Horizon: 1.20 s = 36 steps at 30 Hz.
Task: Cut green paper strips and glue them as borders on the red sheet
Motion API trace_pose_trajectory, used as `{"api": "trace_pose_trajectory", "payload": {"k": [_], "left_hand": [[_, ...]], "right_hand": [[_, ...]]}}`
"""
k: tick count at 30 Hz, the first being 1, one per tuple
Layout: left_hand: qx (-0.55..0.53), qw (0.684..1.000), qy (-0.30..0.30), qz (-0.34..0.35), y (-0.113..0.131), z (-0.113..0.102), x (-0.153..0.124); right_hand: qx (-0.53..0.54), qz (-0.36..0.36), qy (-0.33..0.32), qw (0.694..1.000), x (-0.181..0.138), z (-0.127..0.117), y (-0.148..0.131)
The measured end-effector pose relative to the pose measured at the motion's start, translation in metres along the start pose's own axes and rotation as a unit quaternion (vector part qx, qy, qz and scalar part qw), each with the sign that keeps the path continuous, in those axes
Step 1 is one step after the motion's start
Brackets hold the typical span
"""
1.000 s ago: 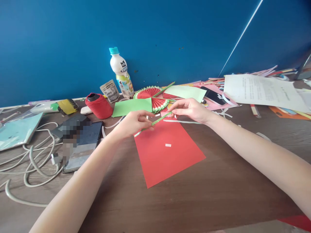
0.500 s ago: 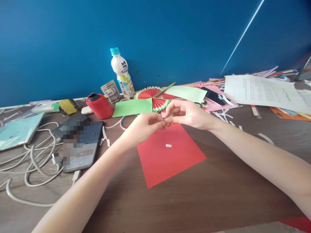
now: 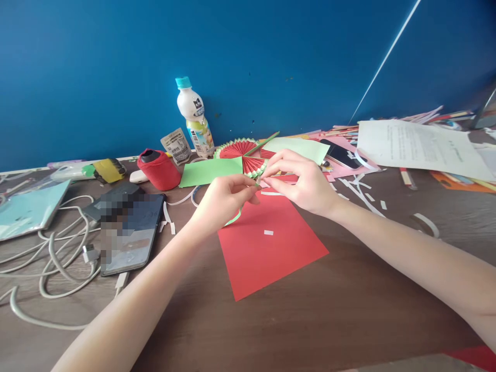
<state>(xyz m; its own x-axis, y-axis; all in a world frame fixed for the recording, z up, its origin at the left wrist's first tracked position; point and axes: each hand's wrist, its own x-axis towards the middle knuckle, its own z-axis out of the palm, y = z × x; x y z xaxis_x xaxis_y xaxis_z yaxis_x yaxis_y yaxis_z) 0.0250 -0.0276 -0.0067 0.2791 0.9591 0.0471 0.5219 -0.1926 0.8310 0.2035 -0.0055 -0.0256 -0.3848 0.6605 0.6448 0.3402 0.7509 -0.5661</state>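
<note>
My left hand (image 3: 229,200) is closed in a pinch on a narrow green paper strip (image 3: 233,219), whose curled tail hangs below the fingers. The fingertips of my right hand (image 3: 300,178) meet the left ones and pinch the strip's pale upper end; exactly what lies between them is mostly hidden. Both hands are above the far part of a red paper sheet (image 3: 271,263). A small white piece (image 3: 268,232) lies on that sheet. Just beyond the hands is a folded red and green paper fan (image 3: 236,149), beside a green paper sheet (image 3: 213,171).
At the left are a phone (image 3: 134,243), looping white cables (image 3: 58,258) and a red-wrapped roll (image 3: 159,170). A bottle (image 3: 196,119) stands by the blue wall. White paper scraps (image 3: 364,191), a dark phone (image 3: 341,154) and a printed sheet (image 3: 418,147) lie at right.
My hands have shifted slightly left, and the right fingers have spread out more. The green strip's tail now shows below my left hand. A white strip on the red sheet's far edge is uncovered.
</note>
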Motion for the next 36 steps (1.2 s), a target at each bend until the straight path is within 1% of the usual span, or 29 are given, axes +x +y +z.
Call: {"api": "trace_pose_trajectory", "payload": {"k": [6,10,13,17,21,26,36], "left_hand": [[0.039,0.999,0.019,0.027,-0.0001,0.0032,-0.0025],[0.076,0.996,0.030,0.046,0.0013,0.0042,-0.0034],[0.086,0.994,0.028,0.057,0.0018,0.0040,-0.0028],[0.084,0.995,0.023,0.057,0.0018,0.0042,-0.0022],[0.078,0.995,0.027,0.051,0.0023,0.0047,-0.0027],[0.087,0.994,0.035,0.062,0.0029,0.0047,-0.0036],[0.034,0.999,0.005,0.030,0.0004,0.0023,-0.0022]], "right_hand": [[0.023,0.031,-0.016,0.999,-0.0017,0.0048,-0.0009],[0.017,0.026,-0.027,0.999,-0.0026,0.0041,-0.0015],[-0.001,0.007,-0.026,1.000,-0.0031,0.0043,-0.0011],[-0.018,-0.021,-0.026,0.999,-0.0033,0.0044,0.0000],[-0.002,-0.002,-0.038,0.999,-0.0032,0.0030,-0.0004],[-0.008,0.011,-0.043,0.999,-0.0029,0.0019,-0.0018],[0.022,0.039,-0.051,0.998,-0.0006,0.0013,0.0019]]}}
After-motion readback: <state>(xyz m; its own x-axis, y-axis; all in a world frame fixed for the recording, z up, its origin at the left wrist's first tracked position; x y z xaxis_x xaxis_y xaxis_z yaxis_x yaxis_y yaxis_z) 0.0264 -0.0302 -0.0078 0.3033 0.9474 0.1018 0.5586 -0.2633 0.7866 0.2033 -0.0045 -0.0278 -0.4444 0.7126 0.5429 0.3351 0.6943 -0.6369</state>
